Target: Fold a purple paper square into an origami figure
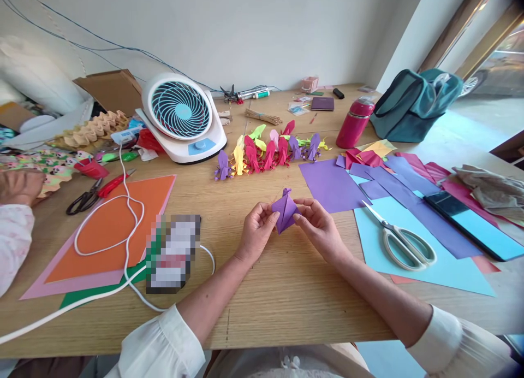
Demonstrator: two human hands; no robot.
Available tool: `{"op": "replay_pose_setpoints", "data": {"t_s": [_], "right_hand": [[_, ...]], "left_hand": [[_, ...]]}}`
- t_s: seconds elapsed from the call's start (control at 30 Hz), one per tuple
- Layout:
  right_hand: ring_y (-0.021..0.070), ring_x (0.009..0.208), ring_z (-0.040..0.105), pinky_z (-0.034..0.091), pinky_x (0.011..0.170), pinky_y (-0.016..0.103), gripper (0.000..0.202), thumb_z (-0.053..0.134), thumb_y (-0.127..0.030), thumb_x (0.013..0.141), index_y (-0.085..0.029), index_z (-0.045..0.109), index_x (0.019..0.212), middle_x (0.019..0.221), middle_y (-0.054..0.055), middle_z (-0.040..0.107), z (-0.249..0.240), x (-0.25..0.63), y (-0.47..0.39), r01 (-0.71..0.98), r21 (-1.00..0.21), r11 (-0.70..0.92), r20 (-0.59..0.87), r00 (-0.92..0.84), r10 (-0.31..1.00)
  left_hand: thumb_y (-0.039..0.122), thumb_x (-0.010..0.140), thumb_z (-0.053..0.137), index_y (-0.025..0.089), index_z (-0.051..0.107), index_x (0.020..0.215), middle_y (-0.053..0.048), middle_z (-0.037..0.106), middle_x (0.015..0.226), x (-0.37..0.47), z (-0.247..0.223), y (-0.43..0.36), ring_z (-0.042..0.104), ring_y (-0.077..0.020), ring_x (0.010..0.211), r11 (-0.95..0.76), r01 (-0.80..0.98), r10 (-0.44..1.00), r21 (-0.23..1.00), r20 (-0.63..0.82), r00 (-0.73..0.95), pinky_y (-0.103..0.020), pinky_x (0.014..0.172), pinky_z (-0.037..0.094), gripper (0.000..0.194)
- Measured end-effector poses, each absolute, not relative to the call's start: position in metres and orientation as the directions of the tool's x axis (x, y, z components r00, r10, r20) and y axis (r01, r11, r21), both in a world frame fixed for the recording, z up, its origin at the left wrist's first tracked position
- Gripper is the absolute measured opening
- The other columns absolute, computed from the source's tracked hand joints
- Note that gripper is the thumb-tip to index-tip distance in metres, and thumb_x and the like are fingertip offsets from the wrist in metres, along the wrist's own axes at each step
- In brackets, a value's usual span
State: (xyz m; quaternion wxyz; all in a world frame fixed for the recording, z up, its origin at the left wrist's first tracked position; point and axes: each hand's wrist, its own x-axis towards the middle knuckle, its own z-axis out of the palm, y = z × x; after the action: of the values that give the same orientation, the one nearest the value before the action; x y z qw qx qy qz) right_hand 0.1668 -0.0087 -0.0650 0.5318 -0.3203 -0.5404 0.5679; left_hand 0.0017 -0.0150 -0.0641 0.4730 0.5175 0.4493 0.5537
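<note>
One co-worker's hand (21,187) is resting at the far left; one orange rectangular paper sheet (143,203) is lying over pink and green paper; one white round-faced fan (180,113) is standing behind, its grille facing the table; the left hand (258,225) is reaching in from the lower left, its forearm slanting away and rightward, its thumb and fingers pinching the left side of one small, pointed, folded purple paper piece (285,211); beyond it, colourful folded paper figures (269,155) are crowding together, at least three of them purple, the full number being unclear; the purple piece is hovering over the table's front middle, its narrow tip pointing away from the person, its long axis running from near to far and leaning slightly right at the far end; the right hand (321,225) is coming in from the lower right, its forearm slanting away and leftward, its thumb and fingers gripping the piece's right side; one pink-red metallic bottle (354,124) is standing farther right; one pair of pale-handled scissors (403,241) is lying on light-blue paper, blades pointing away and left.
</note>
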Motion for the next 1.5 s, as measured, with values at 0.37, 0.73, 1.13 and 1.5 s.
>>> {"op": "replay_pose_setpoints", "data": {"t_s": [0.37,0.73,1.13,1.5], "right_hand": [[0.0139,0.068,0.061,0.053,0.068,0.031,0.03,0.075,-0.046,0.083,-0.026,0.057,0.095,0.076,-0.003,0.066,-0.061,0.169,-0.007,-0.285,-0.949,0.137,0.184,-0.145,0.972],[0.0151,0.076,0.062,0.055,0.074,0.033,0.027,0.066,-0.047,0.089,-0.023,0.065,0.101,0.089,0.003,0.067,-0.068,0.171,-0.006,-0.121,-0.978,0.171,0.193,-0.209,0.959],[0.0292,0.124,0.051,0.053,0.093,0.049,0.035,0.045,-0.004,0.091,-0.023,0.061,0.116,0.138,0.016,0.046,-0.057,0.179,-0.011,0.509,-0.401,0.762,0.608,-0.474,0.637],[0.0347,0.133,0.044,0.048,0.098,0.053,0.02,0.048,-0.007,0.091,-0.021,0.061,0.099,0.149,0.016,0.043,-0.046,0.186,-0.01,0.637,-0.144,0.757,0.53,-0.597,0.603]], "left_hand": [[0.01,0.078,0.064,0.022,0.039,0.131,0.0,0.066,0.088,0.003,-0.069,-0.013,0.065,-0.013,0.081,-0.214,-0.094,0.974,0.972,0.22,0.062,-0.024,0.075,0.052,0.06],[0.011,0.082,0.06,0.023,0.039,0.146,-0.003,0.064,0.1,0.001,-0.067,-0.015,0.063,-0.0143,0.085,-0.236,-0.038,0.965,0.971,0.239,0.109,-0.029,0.085,0.053,0.069],[0.021,0.086,0.066,0.022,0.045,0.142,0.005,0.049,0.077,-0.001,-0.073,-0.016,0.051,-0.0102,0.069,-0.291,0.121,0.956,0.949,0.283,0.082,-0.021,0.069,0.046,0.06],[0.02,0.095,0.054,0.022,0.06,0.126,-0.002,0.063,0.092,-0.001,-0.062,-0.021,0.057,-0.0122,0.077,-0.329,0.196,0.937,0.924,0.295,0.185,-0.022,0.073,0.048,0.032]]}}
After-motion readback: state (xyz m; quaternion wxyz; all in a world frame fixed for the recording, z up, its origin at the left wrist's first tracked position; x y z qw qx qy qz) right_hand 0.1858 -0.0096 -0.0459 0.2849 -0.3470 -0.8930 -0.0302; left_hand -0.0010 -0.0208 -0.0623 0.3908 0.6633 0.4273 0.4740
